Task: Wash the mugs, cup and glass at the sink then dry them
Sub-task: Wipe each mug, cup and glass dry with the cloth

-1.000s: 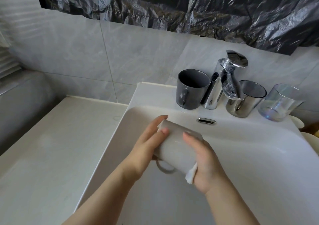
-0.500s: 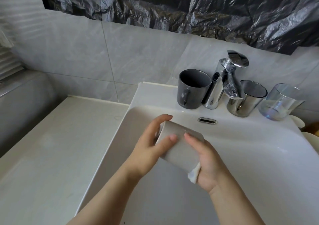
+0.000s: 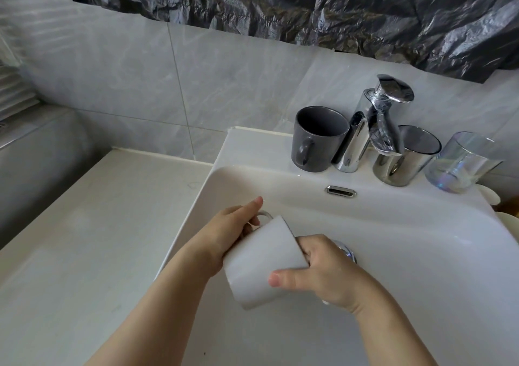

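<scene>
Left fingers [image 3: 247, 211] now hooking handle [image 3: 266, 214], white mug [image 3: 261, 264] turned

Matt pale mug [image 3: 261, 264]; glossy white sink [image 3: 393, 225]; mirror-chrome tap [image 3: 365, 138]

Two slim forearms show at the near side of the sink [image 3: 421, 253], both bare from the bottom of the view up to the wrists. The left forearm [image 3: 157, 309] lies toward the sink's left rim, and the right forearm [image 3: 393, 334] is over the middle of the sink. Both are smooth and narrow toward the wrist. The left hand [image 3: 230, 231] is bare, with a row of rounded knuckles across its back and a short nail at the thumb tip. The right hand [image 3: 328, 273] is bare too. Its thumbnail is cut short and rounded, with a plain, natural finish. The other fingers of this hand are mostly out of sight.
</scene>
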`<state>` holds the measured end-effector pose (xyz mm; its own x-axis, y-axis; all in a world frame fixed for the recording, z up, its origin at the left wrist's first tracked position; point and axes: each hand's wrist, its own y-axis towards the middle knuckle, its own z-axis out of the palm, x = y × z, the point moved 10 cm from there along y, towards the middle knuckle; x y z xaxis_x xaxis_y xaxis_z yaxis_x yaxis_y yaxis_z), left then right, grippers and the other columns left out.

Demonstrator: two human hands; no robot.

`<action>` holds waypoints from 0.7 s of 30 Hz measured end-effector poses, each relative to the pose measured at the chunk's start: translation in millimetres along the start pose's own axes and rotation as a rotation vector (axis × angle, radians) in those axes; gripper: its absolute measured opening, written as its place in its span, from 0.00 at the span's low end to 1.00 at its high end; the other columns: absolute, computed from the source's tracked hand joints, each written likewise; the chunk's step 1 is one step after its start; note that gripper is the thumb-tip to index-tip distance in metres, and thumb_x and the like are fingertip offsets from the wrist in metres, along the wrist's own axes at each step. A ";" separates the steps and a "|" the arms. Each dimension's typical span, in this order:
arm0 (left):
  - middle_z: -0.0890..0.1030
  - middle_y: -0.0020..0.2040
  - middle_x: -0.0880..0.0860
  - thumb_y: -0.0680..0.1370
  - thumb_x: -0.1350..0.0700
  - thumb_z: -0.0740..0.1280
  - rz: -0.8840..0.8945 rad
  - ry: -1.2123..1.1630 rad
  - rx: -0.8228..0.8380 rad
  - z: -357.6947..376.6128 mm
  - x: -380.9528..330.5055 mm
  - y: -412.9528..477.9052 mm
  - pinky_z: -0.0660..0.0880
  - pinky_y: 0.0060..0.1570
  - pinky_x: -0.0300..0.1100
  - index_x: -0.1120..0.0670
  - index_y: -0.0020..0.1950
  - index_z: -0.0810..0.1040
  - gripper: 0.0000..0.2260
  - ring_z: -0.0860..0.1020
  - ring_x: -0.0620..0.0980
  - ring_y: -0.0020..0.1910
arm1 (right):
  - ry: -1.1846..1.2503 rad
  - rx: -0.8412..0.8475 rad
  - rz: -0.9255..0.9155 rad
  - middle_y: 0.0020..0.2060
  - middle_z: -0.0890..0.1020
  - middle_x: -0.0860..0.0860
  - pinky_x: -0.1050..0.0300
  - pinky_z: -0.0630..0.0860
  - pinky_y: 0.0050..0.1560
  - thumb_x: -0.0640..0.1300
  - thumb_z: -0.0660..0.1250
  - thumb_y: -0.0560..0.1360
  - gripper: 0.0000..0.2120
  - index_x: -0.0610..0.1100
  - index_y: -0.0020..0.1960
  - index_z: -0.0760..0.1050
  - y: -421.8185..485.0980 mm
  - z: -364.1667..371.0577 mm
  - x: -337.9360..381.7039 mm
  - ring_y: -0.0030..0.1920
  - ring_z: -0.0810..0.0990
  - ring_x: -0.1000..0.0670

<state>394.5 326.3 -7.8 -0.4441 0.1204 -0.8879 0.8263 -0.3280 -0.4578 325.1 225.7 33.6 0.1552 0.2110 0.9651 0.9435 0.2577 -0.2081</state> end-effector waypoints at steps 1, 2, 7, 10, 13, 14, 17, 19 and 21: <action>0.70 0.31 0.53 0.74 0.40 0.66 -0.032 -0.015 0.007 0.1 2.1 -1.5 0.67 0.35 0.43 0.56 0.34 0.72 0.20 0.69 0.51 0.31 | 0.009 0.012 -0.006 0.42 0.86 0.54 0.63 0.78 0.46 0.41 0.75 0.62 0.09 0.51 0.41 0.82 -0.1 1.2 1.6 0.45 0.82 0.58; 0.70 0.31 0.54 0.73 0.38 0.66 -0.065 -0.014 0.025 1.0 5.1 -1.7 0.67 0.35 0.43 0.55 0.34 0.70 0.22 0.68 0.53 0.31 | 0.021 0.016 -0.009 0.40 0.86 0.55 0.65 0.77 0.43 0.39 0.76 0.62 0.10 0.51 0.39 0.82 -0.9 1.0 4.2 0.43 0.82 0.59; 0.66 0.34 0.57 0.73 0.40 0.68 -0.080 -0.185 -0.010 -4.3 6.8 0.5 0.65 0.35 0.44 0.54 0.34 0.67 0.20 0.66 0.55 0.33 | 0.181 -0.119 -0.091 0.36 0.85 0.55 0.68 0.73 0.30 0.42 0.78 0.53 0.17 0.46 0.41 0.81 -2.9 -15.1 21.1 0.32 0.80 0.58; 0.61 0.26 0.50 0.78 0.46 0.63 -0.064 -0.375 -0.086 -9.0 7.3 2.0 0.61 0.27 0.39 0.51 0.27 0.60 0.23 0.62 0.48 0.24 | 0.240 -0.474 -0.126 0.31 0.82 0.59 0.65 0.65 0.25 0.45 0.73 0.59 0.09 0.49 0.39 0.80 -4.9 -50.3 15.1 0.26 0.74 0.57; 0.59 0.24 0.49 0.80 0.47 0.60 0.035 -0.398 -0.140 -11.0 0.3 1.0 0.54 0.28 0.41 0.51 0.28 0.58 0.23 0.57 0.46 0.23 | 0.386 -0.790 -0.244 0.37 0.84 0.57 0.57 0.67 0.32 0.47 0.71 0.70 0.04 0.57 0.40 0.82 -22.2 -81.0 8.2 0.37 0.78 0.51; 0.59 0.25 0.49 0.81 0.48 0.59 0.070 -0.412 -0.148 -11.1 -2.6 0.9 0.53 0.30 0.42 0.51 0.28 0.58 0.23 0.57 0.47 0.24 | 0.387 -0.801 -0.299 0.40 0.85 0.58 0.60 0.70 0.34 0.48 0.70 0.71 0.05 0.58 0.41 0.82 -25.1 -79.4 12.3 0.40 0.79 0.52; 0.61 0.24 0.49 0.82 0.51 0.58 0.148 -0.459 -0.168 -11.2 -9.4 1.1 0.53 0.31 0.43 0.52 0.28 0.59 0.22 0.57 0.47 0.25 | 0.206 -0.579 -0.454 0.60 0.76 0.64 0.73 0.70 0.51 0.58 0.62 0.69 0.12 0.63 0.48 0.81 -12.2 -40.8 33.3 0.63 0.72 0.63; 0.61 0.23 0.48 0.82 0.53 0.56 0.207 -0.462 -0.162 -9.8 -15.0 0.8 0.54 0.31 0.42 0.52 0.27 0.60 0.23 0.58 0.46 0.24 | 0.031 -0.504 -0.490 0.66 0.65 0.72 0.67 0.67 0.63 0.63 0.58 0.72 0.14 0.67 0.53 0.78 -1.9 -21.0 34.8 0.71 0.60 0.64; 0.61 0.23 0.49 0.82 0.54 0.56 0.254 -0.441 -0.136 -7.1 -20.4 -2.3 0.54 0.32 0.42 0.51 0.24 0.61 0.25 0.58 0.45 0.24 | -0.043 -0.575 -0.520 0.66 0.61 0.77 0.59 0.61 0.71 0.63 0.56 0.74 0.13 0.70 0.55 0.75 0.9 -23.6 35.7 0.73 0.57 0.62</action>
<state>404.1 331.3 11.1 -0.3033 -0.3629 -0.8811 0.9514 -0.1672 -0.2586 338.4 211.2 71.6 -0.3499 0.2359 0.9066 0.8973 -0.1935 0.3967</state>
